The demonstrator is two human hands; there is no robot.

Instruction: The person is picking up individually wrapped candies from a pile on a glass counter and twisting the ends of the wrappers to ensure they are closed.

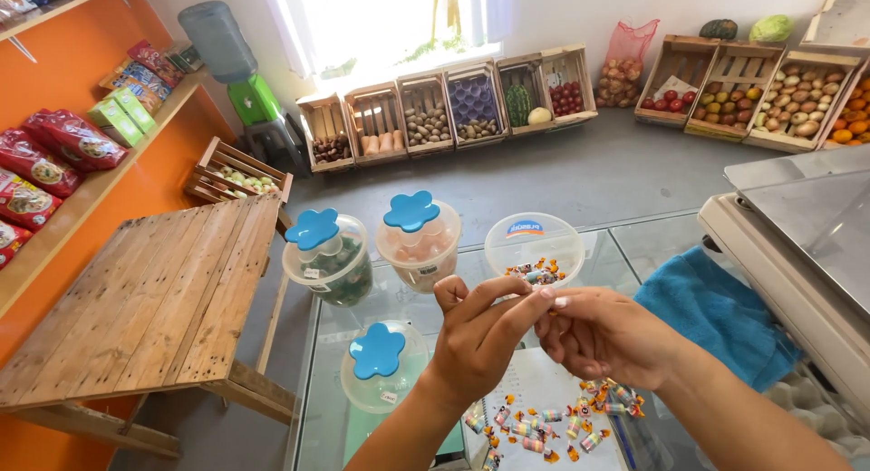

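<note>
Both hands' fingers [530, 301] pinching candy [555, 301] together.

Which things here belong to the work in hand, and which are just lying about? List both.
In hand:
left hand and right hand, fingertips together over the counter
small wrapped orange-and-white candies scattered below
open clear round plastic tub holding more candies

Lying about:
three clear jars with blue flower-shaped lids
folded blue towel
wooden slatted table
</note>
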